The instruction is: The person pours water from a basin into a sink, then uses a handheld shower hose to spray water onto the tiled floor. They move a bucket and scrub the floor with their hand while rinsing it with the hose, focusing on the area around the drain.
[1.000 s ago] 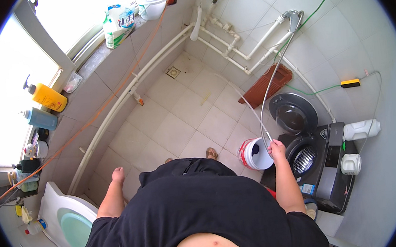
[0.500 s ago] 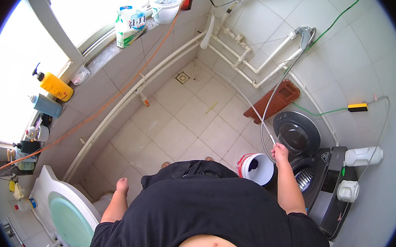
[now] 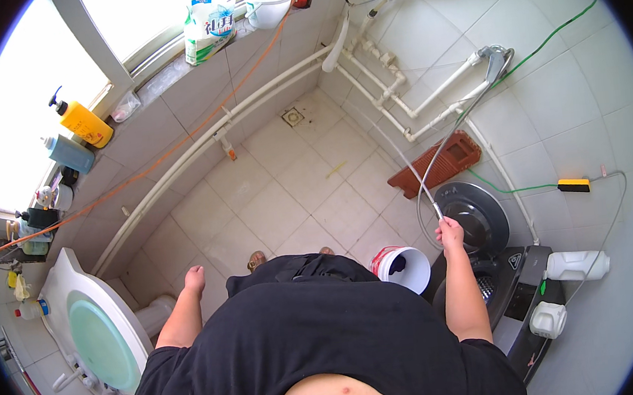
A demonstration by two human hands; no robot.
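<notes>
My right hand (image 3: 450, 232) is closed around the metal end of a grey shower hose (image 3: 438, 208). From that end a thin pale streak, which looks like a jet of water, runs toward the far corner of the tiled floor. The hose loops back up to a wall mixer tap (image 3: 497, 55). My left hand (image 3: 194, 279) hangs beside my body, with its fingers seemingly curled and nothing visible in it. Right of my legs stands a white bucket (image 3: 417, 271) with something dark inside, close to a black washing machine (image 3: 521, 285) whose round door (image 3: 473, 216) is swung open.
A reddish-brown washboard (image 3: 438, 164) leans by the right wall below white pipes (image 3: 430, 122). On the left is a washbasin (image 3: 135, 319) holding a green basin (image 3: 103, 340). Bottles line the window sill, and an orange cord (image 3: 170, 154) crosses there. A floor drain (image 3: 292, 117) lies far off.
My view has shifted slightly, and more of my feet shows. My right hand has moved a little forward with the hose, whose streak still points to the far corner. My left hand is slightly farther forward.
</notes>
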